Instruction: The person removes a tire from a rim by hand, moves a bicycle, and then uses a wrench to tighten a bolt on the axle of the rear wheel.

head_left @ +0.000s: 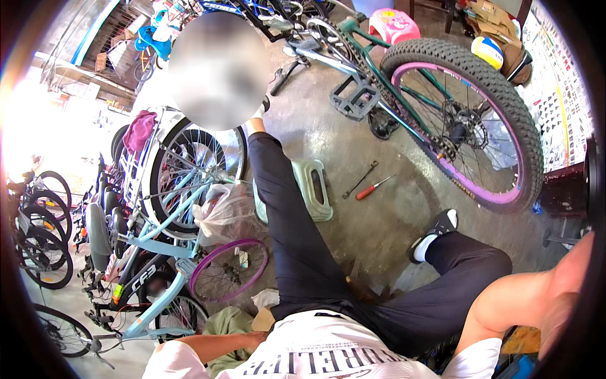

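A red-handled screwdriver (pixel 374 187) and dark wrench (pixel 360 179) lie on the concrete floor (pixel 353 139) beside the purple-rimmed knobby wheel (pixel 470 120); neither hand shows, so grip cannot be told.

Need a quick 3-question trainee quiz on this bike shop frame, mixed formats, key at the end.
1. True or false: the red-handled screwdriver and the wrench lie on the concrete floor, beside each other.
2. What colour is the rim of the knobby-tyred wheel at upper right? A) purple B) yellow C) white
3. Fill in: near the person's outstretched leg lies a pale green plastic ____.

Key: 1 true; 2 A; 3 stool. Neither hand shows clearly, so no question covers them.
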